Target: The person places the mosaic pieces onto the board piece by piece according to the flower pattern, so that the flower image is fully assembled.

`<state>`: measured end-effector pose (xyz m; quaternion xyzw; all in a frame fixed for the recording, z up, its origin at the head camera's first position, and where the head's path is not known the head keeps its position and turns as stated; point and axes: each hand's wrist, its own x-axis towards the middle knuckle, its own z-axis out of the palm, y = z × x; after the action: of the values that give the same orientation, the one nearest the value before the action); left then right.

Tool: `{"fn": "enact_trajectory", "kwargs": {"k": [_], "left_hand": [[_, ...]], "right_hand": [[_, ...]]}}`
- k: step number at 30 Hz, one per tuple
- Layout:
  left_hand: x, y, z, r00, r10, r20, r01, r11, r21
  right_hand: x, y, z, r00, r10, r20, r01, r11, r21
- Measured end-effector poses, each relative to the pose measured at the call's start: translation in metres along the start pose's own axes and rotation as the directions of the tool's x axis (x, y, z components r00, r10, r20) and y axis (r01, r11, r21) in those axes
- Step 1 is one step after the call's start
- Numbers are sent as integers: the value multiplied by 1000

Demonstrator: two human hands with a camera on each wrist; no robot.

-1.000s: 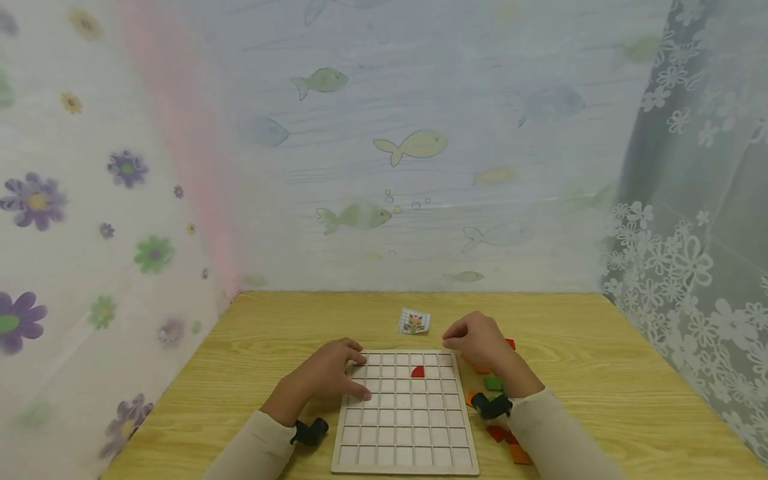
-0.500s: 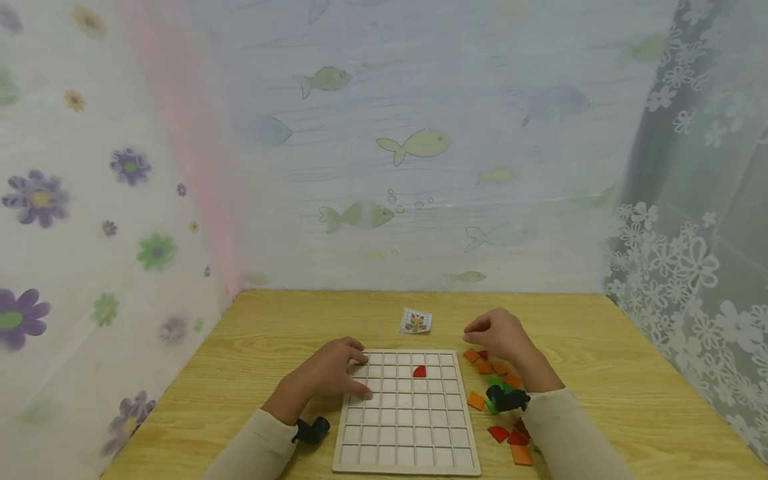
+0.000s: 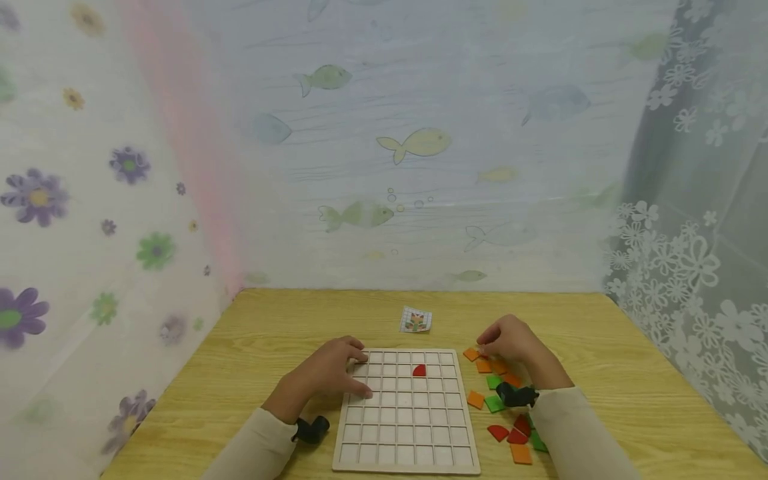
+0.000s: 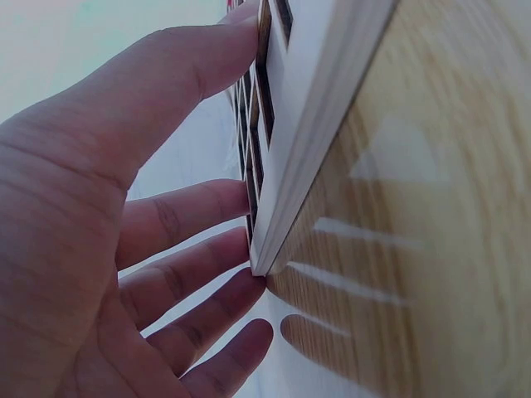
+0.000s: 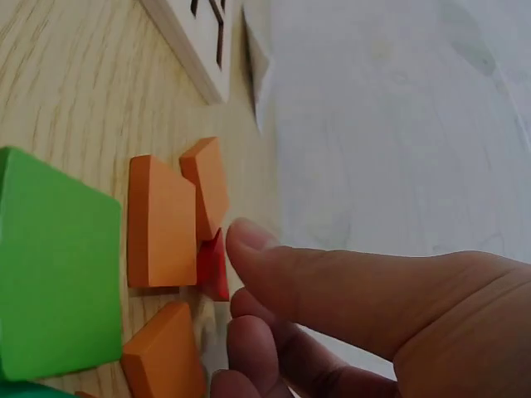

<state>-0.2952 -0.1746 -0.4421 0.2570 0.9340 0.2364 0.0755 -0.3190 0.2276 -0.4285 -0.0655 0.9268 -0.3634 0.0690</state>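
My left hand (image 3: 327,368) rests on the left edge of a pale wooden grid board (image 3: 397,400), its fingers (image 4: 195,207) fairly straight and touching the rim near the far corner. The thumb lies over the near squares. A red quarter-circle tile (image 3: 419,371) sits in one of the board's cells. Over the loose tiles at right is my right hand (image 3: 517,343), thumb and fingertips close to a small red tile (image 5: 216,265) on the table. Thumb and forefinger stand apart, with the red tile just beyond their tips. Orange tiles (image 5: 162,222) lie beside it.
Green tiles (image 3: 495,404), red tiles (image 3: 498,433) and an orange tile (image 3: 521,455) are scattered right of the board, some partly under my right forearm. A small pattern card (image 3: 416,320) lies beyond the board. White patterned curtains (image 3: 360,253) stand around the wooden table (image 3: 288,313).
My right hand has moved right, away from the board's far corner, and come down to the red tile among the orange ones. My left hand stays on the board.
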Motion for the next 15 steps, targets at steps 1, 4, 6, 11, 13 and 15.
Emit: {"fn": "enact_trajectory", "kwargs": {"k": [1,4,6,11,13,15], "left_hand": [[0,0,0,1000,1,0,-1,1000,-3],[-1,2,-1,1000,5,4,-5,1000,-6],[-2,3,-2,1000,8,4,-8,1000,-6],[-2,4,-1,1000,9,1,-9,1000,-13],[-2,3,-1,1000,6,3,-6,1000,-13],[-1,2,0,1000,4,3,-4,1000,-12]], "right_hand": [[0,1,0,1000,3,5,-3,1000,3],[0,3,0,1000,4,15,-3,1000,-17],[0,4,0,1000,0,14,0,999,-46],[1,3,0,1000,7,1,-7,996,-85],[0,3,1,1000,7,-1,-7,997,-82],[0,3,1,1000,9,-7,-9,997,-78]]}}
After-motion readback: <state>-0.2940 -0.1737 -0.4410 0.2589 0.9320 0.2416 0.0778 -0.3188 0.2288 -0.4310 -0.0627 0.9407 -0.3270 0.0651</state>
